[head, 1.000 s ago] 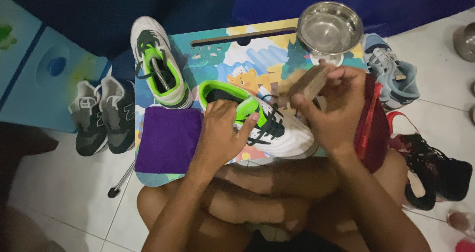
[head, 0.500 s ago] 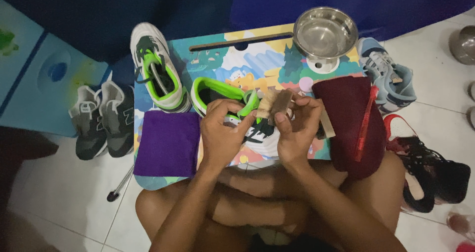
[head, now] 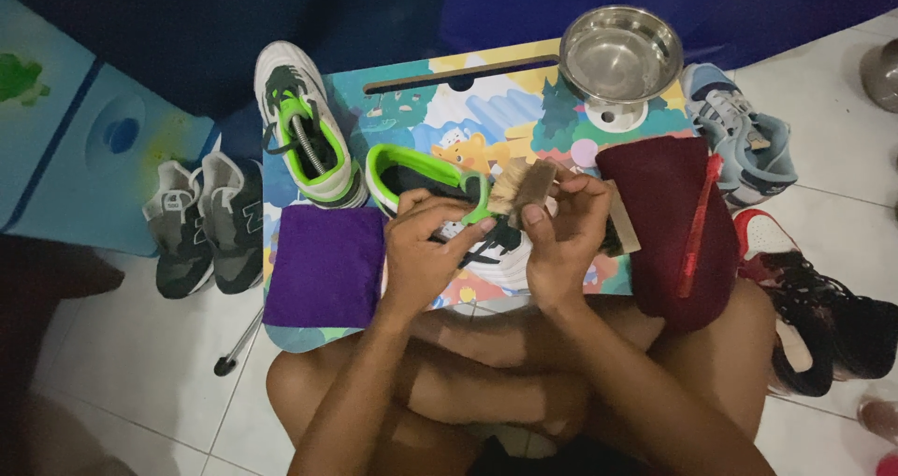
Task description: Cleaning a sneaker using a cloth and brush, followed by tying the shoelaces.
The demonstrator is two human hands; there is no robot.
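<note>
Head view: left hand grips white-green sneaker at mid-table. Right hand pinches wooden brush against its tongue. Brushing step, judged; next stroke needs firm bracing.

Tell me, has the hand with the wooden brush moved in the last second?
Yes. The right hand with the wooden brush came down and leftward, away from the steel bowl, onto the white and green shoe beside the left hand.

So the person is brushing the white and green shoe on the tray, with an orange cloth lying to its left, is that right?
Not quite: in the head view the cloth left of the white and green shoe is purple, not orange. The right hand does hold the brush at the shoe.
</note>
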